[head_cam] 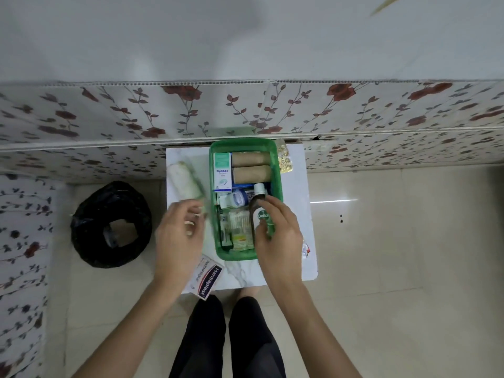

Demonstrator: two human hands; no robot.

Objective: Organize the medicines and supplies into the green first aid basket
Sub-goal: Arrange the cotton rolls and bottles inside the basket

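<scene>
Green basket [215, 170] packed full; bare tabletop [296, 186] at its right.

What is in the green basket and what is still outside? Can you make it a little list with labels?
Right hand: holding the Dettol bottle in the green basket
Left hand: open, beside the basket
Inside basket: two brown bandage rolls, Optibez box, cotton swabs
Still outside: white gauze roll, Hansaplast box, pill strips
Nearby: black bag on the floor

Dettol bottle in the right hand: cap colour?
White cap on the brown plastic Dettol bottle, held by the right hand; head view, the only one.
</scene>
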